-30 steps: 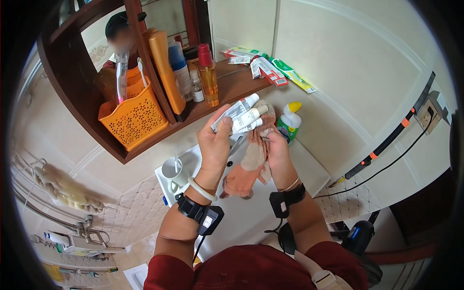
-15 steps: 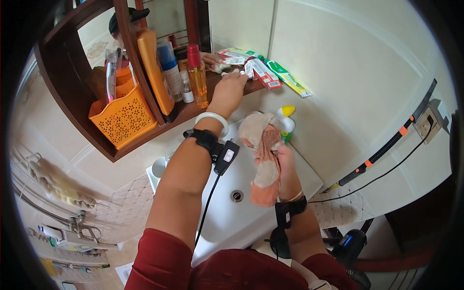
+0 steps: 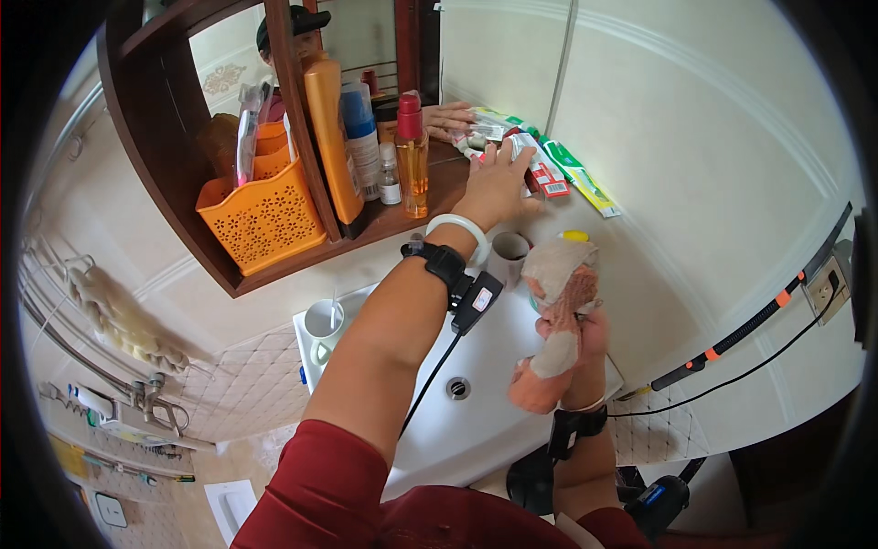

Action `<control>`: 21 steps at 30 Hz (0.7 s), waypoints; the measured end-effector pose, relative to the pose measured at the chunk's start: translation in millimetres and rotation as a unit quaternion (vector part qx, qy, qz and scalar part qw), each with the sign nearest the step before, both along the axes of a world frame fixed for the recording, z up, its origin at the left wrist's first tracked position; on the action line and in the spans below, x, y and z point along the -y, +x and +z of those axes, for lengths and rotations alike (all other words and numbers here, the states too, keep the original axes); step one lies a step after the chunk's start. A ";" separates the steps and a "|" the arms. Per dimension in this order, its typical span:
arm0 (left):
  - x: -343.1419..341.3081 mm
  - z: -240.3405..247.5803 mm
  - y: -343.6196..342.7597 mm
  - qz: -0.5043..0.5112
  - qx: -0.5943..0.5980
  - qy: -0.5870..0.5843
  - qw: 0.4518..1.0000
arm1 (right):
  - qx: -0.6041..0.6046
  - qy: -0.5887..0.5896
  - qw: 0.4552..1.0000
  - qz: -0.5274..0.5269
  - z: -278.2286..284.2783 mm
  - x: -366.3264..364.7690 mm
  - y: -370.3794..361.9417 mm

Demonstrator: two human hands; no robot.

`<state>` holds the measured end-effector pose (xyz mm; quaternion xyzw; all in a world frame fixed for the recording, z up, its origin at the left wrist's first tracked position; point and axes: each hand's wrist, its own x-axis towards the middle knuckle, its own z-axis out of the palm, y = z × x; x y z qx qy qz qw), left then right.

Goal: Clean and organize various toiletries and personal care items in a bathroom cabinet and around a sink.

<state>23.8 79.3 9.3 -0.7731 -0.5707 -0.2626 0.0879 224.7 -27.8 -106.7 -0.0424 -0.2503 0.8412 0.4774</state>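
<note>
My left hand [image 3: 497, 188] reaches over the end of the brown wooden shelf [image 3: 448, 179], fingers spread. Beneath and beyond its fingertips lie a red-and-white box [image 3: 551, 178] and other small packages, partly hidden by the hand; whether the fingertips touch them I cannot tell. Over the right side of the sink, my right hand [image 3: 594, 337] is closed on a bunched orange-and-beige cloth [image 3: 560, 351], which hangs down in folds. Behind the cloth, the yellow cap [image 3: 575, 236] of a bottle shows.
A green-and-yellow tube [image 3: 581, 178] lies beside the box. Bottles, including an amber one with a red cap [image 3: 413, 165], stand near an orange basket [image 3: 265, 215]. On the white sink [image 3: 430, 439] are a mug [image 3: 324, 325] at left and a cup [image 3: 508, 254] at the back.
My left hand's fingers have spread apart above the shelf. The right hand still holds the cloth, which hangs slightly differently. The view has shifted, and the cup behind the sink now shows.
</note>
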 end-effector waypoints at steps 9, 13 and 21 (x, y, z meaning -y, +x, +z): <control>8.2 2.9 -13.1 -0.043 0.171 -0.025 0.984 | -0.035 0.035 0.999 0.010 18.7 3.9 -6.8; 23.9 -4.6 -3.9 -0.026 0.091 0.140 0.986 | -0.077 0.099 0.991 0.054 2.7 -5.4 2.6; 120.1 57.5 -54.2 0.031 0.196 0.392 0.898 | -0.062 0.170 0.964 -0.193 59.8 25.4 7.5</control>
